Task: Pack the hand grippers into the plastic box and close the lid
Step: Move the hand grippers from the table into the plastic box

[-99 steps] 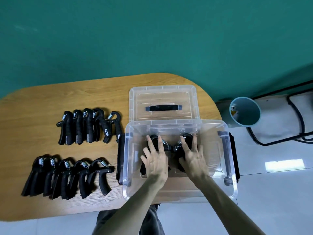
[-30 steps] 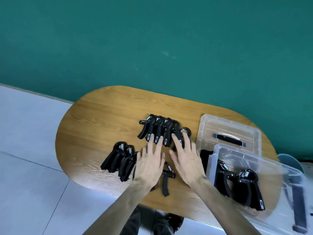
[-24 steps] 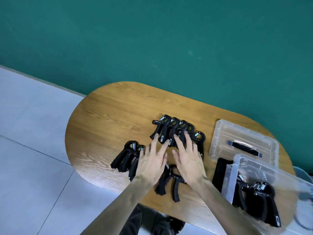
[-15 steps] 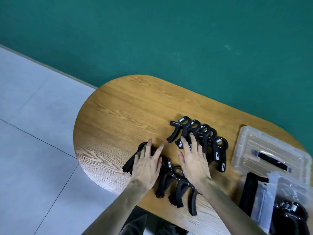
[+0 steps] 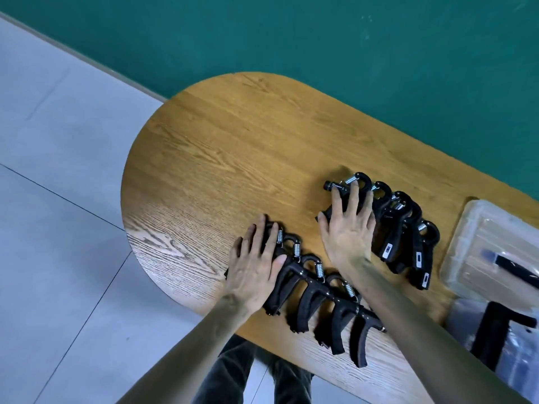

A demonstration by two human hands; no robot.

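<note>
Two rows of black hand grippers lie on the wooden table (image 5: 233, 141). My left hand (image 5: 253, 266) lies flat, fingers spread, over the leftmost gripper of the near row (image 5: 312, 298). My right hand (image 5: 348, 228) rests the same way on the leftmost gripper of the far row (image 5: 402, 228). Both grippers still lie on the table. The clear lid (image 5: 484, 246) with its black handle lies at the right edge. Below it, only a blurred corner of the clear plastic box (image 5: 522, 371) shows, with a black latch.
The table's rounded left end juts over grey floor tiles (image 5: 58, 228). A green wall (image 5: 320, 39) runs behind the table. My dark trouser legs (image 5: 242, 374) show under the near edge.
The view has swung left, so the box has slid almost out of sight. My hands have moved from the box to the leftmost grippers of the two rows.
</note>
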